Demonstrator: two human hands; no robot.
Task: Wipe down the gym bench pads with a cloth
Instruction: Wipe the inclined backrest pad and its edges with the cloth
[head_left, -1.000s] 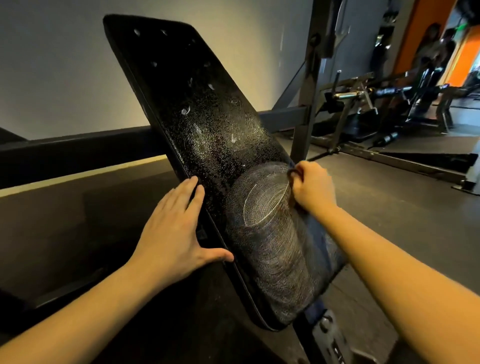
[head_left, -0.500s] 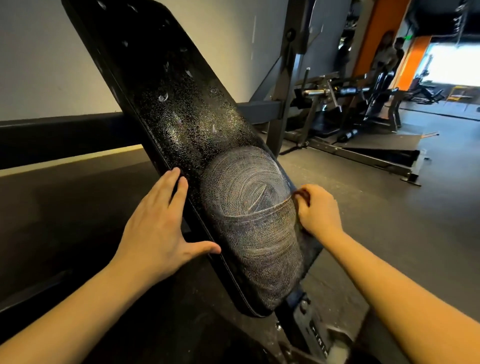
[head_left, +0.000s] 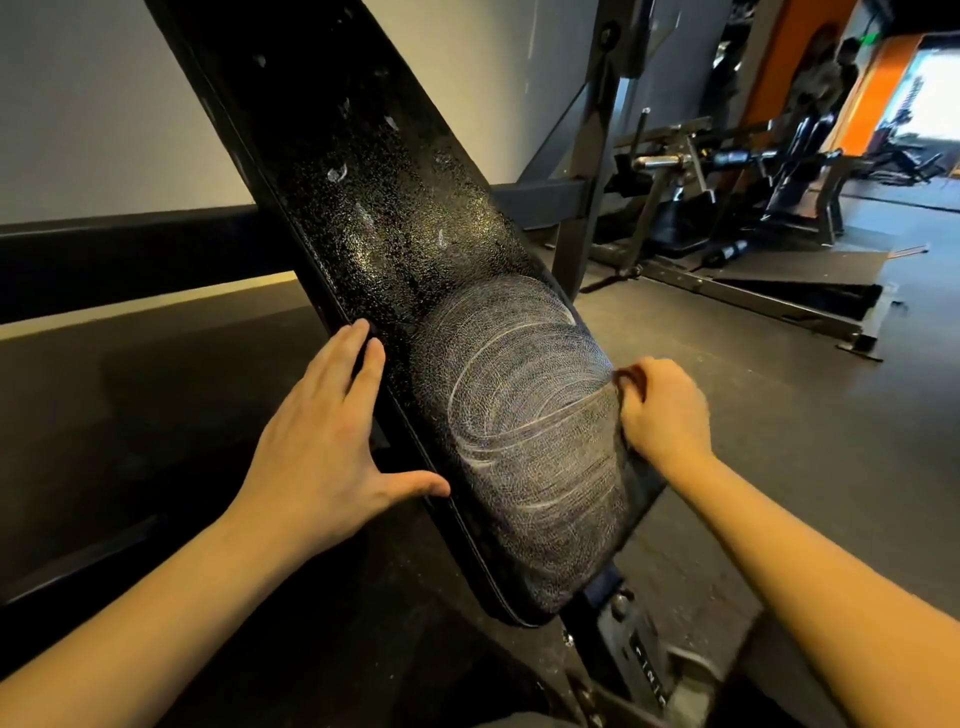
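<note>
A black inclined bench pad (head_left: 374, 197) runs from the top left down to the middle. Its upper part is speckled with droplets; its lower part (head_left: 524, 441) shows grey swirled wipe streaks. My left hand (head_left: 322, 436) lies flat with straight fingers against the pad's left edge, thumb spread toward the pad. At the pad's right edge my right hand (head_left: 665, 410) has its fingers curled, gripping what looks like a dark cloth (head_left: 641, 480). The hand and the pad's edge hide most of the cloth.
A dark steel upright (head_left: 587, 156) stands just behind the pad. The bench's numbered adjustment bracket (head_left: 647, 670) sits below the pad. Other gym machines (head_left: 675, 161) and people (head_left: 826, 67) by an orange wall are at the back right. Grey rubber floor (head_left: 779, 415) lies on the right.
My right hand has slid a little down the pad's right edge, and the swirl marks on the lower pad have changed. My left hand has kept its place on the left edge.
</note>
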